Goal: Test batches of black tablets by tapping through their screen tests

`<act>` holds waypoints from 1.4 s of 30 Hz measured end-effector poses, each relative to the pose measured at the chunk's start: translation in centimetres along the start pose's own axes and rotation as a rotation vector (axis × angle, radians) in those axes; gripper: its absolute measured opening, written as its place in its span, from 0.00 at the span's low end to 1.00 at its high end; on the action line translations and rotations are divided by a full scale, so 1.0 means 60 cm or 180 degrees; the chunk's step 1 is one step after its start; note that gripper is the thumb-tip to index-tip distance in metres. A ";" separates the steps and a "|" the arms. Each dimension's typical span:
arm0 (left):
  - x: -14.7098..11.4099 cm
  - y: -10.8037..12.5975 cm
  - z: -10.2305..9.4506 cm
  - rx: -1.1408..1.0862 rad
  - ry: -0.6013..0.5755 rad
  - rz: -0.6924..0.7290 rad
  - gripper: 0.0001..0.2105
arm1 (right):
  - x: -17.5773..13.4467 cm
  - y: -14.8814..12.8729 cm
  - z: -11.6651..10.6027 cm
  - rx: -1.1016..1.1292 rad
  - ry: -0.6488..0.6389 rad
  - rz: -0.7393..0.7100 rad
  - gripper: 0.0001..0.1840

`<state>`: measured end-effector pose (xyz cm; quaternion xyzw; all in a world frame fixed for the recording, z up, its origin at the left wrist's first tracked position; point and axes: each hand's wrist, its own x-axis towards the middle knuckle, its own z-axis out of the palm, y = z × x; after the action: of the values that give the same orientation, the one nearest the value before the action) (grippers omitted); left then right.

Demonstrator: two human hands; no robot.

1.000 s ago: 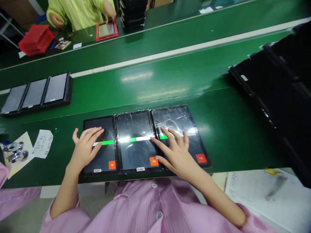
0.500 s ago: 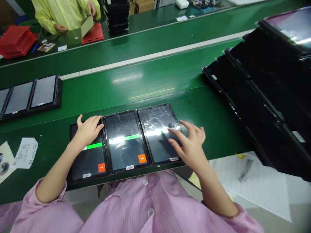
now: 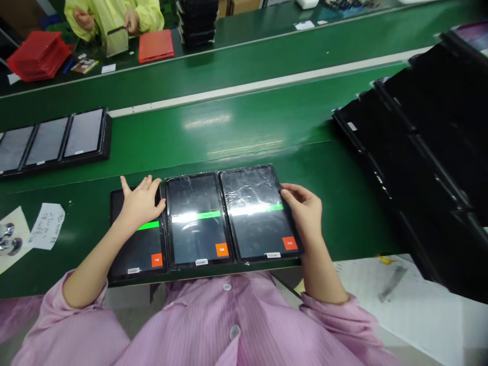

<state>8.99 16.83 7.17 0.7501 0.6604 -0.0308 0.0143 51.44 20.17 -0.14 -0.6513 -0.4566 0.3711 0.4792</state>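
Three tablets lie side by side at the bench's front edge, each with a dark screen, a green bar and an orange-red "Fail" square. Over the upper part of the left tablet (image 3: 139, 251) rests my left hand (image 3: 141, 204), its fingers spread. The middle tablet (image 3: 198, 234) has neither hand on it. My right hand (image 3: 305, 208) grips the right edge of the right tablet (image 3: 255, 229), thumb on the rim; its other fingertips are hidden behind that edge. Wrinkled clear film covers the middle and right screens.
A tall stack of black trays (image 3: 430, 147) leans in at the right. Another tray of tablets (image 3: 86, 133) sits at the left. Handwritten paper (image 3: 48, 226) lies near it. Across the bench, a person in yellow (image 3: 114, 20) handles a thin panel beside red sheets (image 3: 156, 47).
My right hand has moved from above the right tablet's screen to its right edge and closed on it. My left hand stays over the left tablet, its fingers spread wider.
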 end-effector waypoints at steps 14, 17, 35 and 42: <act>0.018 -0.004 -0.026 -0.0240 -0.0279 0.0006 0.22 | 0.015 0.019 0.002 -0.0129 -0.0295 -0.0324 0.22; 0.022 0.000 -0.029 -0.0216 -0.0262 -0.0034 0.20 | 0.016 0.022 0.004 -0.0090 -0.0268 -0.0287 0.22; 0.032 0.002 -0.041 0.0074 -0.0530 -0.0169 0.20 | 0.014 0.009 0.005 0.0248 -0.0388 -0.0212 0.20; 0.084 0.069 -0.062 0.0010 -0.0571 0.0283 0.20 | 0.019 0.012 0.005 0.0434 -0.0565 -0.0241 0.16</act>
<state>13.84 21.54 10.49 0.7729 0.6225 -0.0982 0.0735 51.66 21.26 -0.99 -0.5640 -0.4952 0.4392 0.4937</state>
